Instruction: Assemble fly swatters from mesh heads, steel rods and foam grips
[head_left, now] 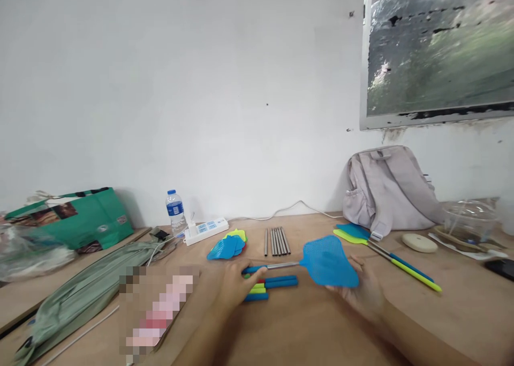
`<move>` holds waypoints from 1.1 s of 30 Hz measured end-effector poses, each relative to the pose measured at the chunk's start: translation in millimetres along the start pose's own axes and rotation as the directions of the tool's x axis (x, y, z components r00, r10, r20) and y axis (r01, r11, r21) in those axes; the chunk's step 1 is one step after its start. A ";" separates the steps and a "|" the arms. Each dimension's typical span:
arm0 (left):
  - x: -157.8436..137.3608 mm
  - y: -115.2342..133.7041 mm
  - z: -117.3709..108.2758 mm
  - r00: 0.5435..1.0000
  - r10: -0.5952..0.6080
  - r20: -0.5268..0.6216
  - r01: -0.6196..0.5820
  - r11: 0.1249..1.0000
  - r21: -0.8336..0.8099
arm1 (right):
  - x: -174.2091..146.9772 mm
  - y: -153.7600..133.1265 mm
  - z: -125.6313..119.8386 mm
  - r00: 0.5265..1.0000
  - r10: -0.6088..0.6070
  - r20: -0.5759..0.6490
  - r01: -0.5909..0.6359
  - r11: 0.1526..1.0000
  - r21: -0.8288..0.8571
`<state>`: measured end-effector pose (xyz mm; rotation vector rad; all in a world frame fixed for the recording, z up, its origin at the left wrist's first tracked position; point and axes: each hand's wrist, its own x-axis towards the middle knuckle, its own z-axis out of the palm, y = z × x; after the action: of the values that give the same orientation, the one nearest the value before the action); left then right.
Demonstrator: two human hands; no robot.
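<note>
Far left on the counter [461, 312] sits a green bag [80, 218], then a water bottle [175, 210] and a white power strip [206, 230]. Loose swatter heads [227, 246] lie beside a row of metal rods [276, 241]. The left hand [236, 285] pinches the blue handle of a blue fly swatter [325, 261], above spare handles [270, 288]. The right hand [363, 293] cups its mesh head from beneath, fingers curled. Finished swatters [385, 256] and a grey backpack [387, 189] lie to the right.
</note>
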<state>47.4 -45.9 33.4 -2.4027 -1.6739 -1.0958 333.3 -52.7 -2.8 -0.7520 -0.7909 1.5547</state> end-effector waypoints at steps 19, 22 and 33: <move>-50.4 68.3 42.8 0.931 -0.079 0.357 0.331 0.599 -0.729 | -31.9 56.3 66.3 0.909 -0.225 0.351 0.365 0.837 -0.408; -49.9 69.5 38.5 0.899 0.095 0.427 0.266 0.655 -0.707 | -35.2 56.1 69.6 0.890 -0.279 0.360 0.419 0.812 -0.406; -30.0 39.2 16.7 0.931 0.322 0.171 -0.300 0.943 -0.141 | -14.6 12.5 32.9 0.909 -0.391 0.141 0.377 0.633 -0.676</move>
<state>83.3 -80.7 18.7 -2.7994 -1.2327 -0.9579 301.0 -71.0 5.9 -1.0447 -1.4582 0.8257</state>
